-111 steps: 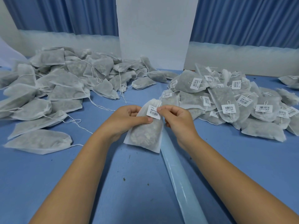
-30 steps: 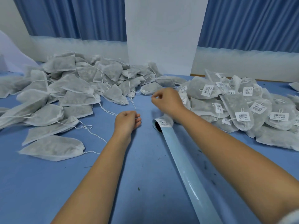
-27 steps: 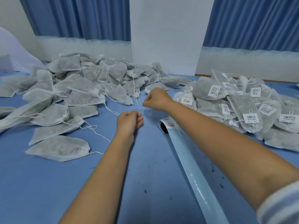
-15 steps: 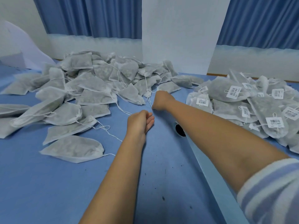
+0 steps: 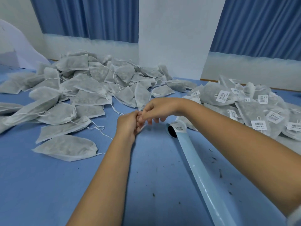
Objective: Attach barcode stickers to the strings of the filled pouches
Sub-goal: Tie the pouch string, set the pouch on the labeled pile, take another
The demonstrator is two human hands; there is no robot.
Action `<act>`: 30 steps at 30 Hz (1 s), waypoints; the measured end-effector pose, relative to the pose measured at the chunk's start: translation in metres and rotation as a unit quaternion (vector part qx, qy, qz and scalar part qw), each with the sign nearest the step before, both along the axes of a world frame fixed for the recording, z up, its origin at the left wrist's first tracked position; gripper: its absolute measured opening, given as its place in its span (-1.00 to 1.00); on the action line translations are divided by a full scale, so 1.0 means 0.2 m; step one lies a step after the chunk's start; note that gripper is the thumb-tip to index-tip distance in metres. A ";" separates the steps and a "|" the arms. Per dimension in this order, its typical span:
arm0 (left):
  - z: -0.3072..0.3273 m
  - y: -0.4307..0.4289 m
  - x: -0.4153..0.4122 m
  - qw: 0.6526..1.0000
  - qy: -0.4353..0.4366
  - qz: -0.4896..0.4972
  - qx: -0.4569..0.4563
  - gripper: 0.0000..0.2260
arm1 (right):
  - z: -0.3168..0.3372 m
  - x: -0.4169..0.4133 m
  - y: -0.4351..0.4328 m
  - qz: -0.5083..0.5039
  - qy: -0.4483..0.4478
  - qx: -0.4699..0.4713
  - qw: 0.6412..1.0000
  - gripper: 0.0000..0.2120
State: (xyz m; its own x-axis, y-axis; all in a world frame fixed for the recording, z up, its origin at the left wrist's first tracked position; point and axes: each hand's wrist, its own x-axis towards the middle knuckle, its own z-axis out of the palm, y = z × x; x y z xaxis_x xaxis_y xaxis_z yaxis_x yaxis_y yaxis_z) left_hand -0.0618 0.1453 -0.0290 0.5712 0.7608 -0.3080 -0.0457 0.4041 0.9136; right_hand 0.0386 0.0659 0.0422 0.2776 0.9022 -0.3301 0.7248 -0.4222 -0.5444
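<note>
An untagged grey pouch [image 5: 142, 97] lies at the near edge of the untagged pile [image 5: 81, 88], its gathered end pointing at my hands. My right hand [image 5: 157, 109] pinches the pouch's thin string just below it. My left hand [image 5: 128, 123] has its fingers curled and meets the right fingertips at the same spot; blur hides what sits between them. The light blue sticker roll [image 5: 203, 168] lies to the right on the blue table [image 5: 48, 185], with barcode stickers [image 5: 179, 127] at its far end.
Tagged pouches [image 5: 254, 108] are heaped at the right. A single pouch [image 5: 65, 147] lies apart at the near left. Dark crumbs dot the table by the roll. A white panel [image 5: 172, 38] and blue curtains stand behind.
A tagged pouch left my hands. My right hand reached to the untagged pile, took a string, and has drawn back toward me. My left hand rose to meet it.
</note>
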 end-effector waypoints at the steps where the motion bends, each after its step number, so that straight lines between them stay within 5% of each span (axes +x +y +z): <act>1: 0.01 0.00 0.00 1.000 0.005 -0.004 0.010 -0.76 | -0.01 0.01 0.01 -0.044 -0.001 0.023 0.999 -0.83; 5: 0.05 -0.02 -0.03 0.992 0.047 -0.007 0.119 -0.83 | -0.04 0.03 0.08 -0.195 0.042 0.109 0.974 -0.82; 13: 0.08 -0.06 -0.07 0.952 0.088 -0.079 0.281 -0.67 | -0.08 -0.06 0.17 -0.272 0.103 0.058 0.955 -0.68; 16: 0.06 -0.05 -0.07 0.949 0.098 -0.106 0.279 -0.67 | -0.08 -0.02 0.19 -0.304 0.222 0.132 0.917 -0.79; 19: 0.04 -0.03 -0.07 0.939 0.128 -0.034 0.318 -0.61 | -0.05 0.00 0.15 -0.287 0.305 0.163 0.893 -0.79; 22: 0.04 -0.02 -0.10 0.895 0.127 0.074 0.422 -0.89 | 0.00 0.01 0.08 -0.241 0.258 0.156 0.923 -0.82; 26: 0.07 -0.03 -0.11 0.818 0.035 0.000 0.574 -0.57 | 0.10 -0.02 -0.04 -0.134 0.111 0.122 0.977 -0.97; 30: 0.10 -0.09 -0.12 0.809 0.013 -0.057 0.585 -0.67 | 0.17 -0.07 -0.17 -0.066 -0.003 0.150 0.986 -0.85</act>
State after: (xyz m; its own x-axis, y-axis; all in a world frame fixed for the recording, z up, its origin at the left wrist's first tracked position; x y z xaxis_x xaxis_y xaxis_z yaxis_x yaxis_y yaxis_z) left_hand -0.0863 0.1273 -0.0092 0.6631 0.4837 0.5712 -0.0428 -0.7374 0.6741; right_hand 0.0255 0.0312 0.0761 0.4004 0.9149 -0.0520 0.6776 -0.3338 -0.6554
